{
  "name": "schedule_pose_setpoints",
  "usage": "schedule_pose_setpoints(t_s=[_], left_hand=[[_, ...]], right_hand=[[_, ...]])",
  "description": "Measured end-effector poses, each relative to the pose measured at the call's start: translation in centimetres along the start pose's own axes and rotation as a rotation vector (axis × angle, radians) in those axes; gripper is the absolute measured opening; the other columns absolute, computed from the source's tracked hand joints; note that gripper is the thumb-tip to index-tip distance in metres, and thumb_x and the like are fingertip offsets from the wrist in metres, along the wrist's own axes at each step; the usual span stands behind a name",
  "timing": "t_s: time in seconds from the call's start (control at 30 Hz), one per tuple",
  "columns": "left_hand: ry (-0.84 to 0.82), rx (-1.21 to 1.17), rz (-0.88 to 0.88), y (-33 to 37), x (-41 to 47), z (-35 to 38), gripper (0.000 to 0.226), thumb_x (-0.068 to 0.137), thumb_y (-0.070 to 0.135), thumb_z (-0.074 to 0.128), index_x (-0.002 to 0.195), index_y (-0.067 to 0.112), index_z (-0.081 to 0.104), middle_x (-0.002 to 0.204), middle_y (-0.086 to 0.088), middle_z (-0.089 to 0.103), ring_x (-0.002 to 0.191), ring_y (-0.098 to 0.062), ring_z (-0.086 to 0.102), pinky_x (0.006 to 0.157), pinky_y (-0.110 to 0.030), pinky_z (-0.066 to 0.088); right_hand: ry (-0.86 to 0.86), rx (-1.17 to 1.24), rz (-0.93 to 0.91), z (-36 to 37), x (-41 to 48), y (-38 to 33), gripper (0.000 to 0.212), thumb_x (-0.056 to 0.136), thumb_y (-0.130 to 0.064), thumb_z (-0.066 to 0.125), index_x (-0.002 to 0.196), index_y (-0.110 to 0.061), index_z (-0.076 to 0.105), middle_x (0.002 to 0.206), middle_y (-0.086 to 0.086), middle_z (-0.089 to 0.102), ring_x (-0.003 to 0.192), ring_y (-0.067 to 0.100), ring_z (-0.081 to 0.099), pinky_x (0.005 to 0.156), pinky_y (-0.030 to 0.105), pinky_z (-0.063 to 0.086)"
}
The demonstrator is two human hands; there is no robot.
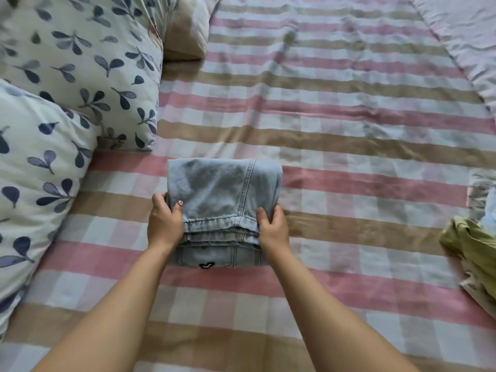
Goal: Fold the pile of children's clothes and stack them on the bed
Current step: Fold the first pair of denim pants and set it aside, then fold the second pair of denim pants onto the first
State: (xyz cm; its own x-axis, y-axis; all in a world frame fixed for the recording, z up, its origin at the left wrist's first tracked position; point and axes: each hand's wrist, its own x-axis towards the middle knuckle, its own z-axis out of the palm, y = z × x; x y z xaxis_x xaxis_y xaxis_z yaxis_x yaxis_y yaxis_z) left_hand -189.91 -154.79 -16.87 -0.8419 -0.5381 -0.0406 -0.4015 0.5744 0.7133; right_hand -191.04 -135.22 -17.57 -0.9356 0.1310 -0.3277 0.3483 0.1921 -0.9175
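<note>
While on bed [349,135], jeans [222,189] in both hands [164,224] [272,229]

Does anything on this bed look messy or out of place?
Only the green garment at the right edge: it lies crumpled, unfolded. The denim jeans, held by the left hand and right hand, are folded squarely. The checked sheet is merely creased.

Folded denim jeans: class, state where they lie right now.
Head view: the jeans lie centre on the checked bedspread, right of the leaf-print pillows, held between left hand and right hand.
</note>
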Motion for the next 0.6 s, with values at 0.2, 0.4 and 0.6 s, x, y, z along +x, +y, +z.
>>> schedule_pose_setpoints(t_s=[0.2,0.4,0.6], left_hand=[[0.033,0.056,-0.016,-3.5,4.6,0.2,0.028,0.091,0.011,0.054,0.116,0.000,0.046,0.113,-0.025,0.059,0.102,-0.040,0.055,0.075,-0.037,0.038],[-0.027,0.163,-0.074,-4.6,4.7,1.4,0.031,0.093,0.016,0.050,0.120,0.002,0.043,0.118,-0.027,0.055,0.106,-0.043,0.051,0.083,-0.045,0.040],[0.122,0.208,0.108,-1.3,-0.5,0.6,0.048,0.084,0.009,0.060,0.129,-0.003,0.045,0.127,-0.027,0.045,0.117,-0.041,0.040,0.098,-0.046,0.030]], right_hand=[[-0.018,-0.055,0.083,4.8,2.9,1.1,0.020,0.096,-0.015,0.047,0.109,-0.001,0.053,0.109,0.012,0.063,0.103,0.027,0.057,0.076,0.024,0.037],[0.027,-0.135,0.167,5.2,3.4,1.9,0.020,0.095,-0.022,0.049,0.105,-0.004,0.054,0.111,0.015,0.063,0.102,0.029,0.057,0.070,0.024,0.031],[0.042,-0.058,0.248,2.0,-0.1,1.9,0.026,0.091,-0.019,0.054,0.114,-0.006,0.056,0.112,0.011,0.062,0.097,0.017,0.055,0.085,0.025,0.039]])
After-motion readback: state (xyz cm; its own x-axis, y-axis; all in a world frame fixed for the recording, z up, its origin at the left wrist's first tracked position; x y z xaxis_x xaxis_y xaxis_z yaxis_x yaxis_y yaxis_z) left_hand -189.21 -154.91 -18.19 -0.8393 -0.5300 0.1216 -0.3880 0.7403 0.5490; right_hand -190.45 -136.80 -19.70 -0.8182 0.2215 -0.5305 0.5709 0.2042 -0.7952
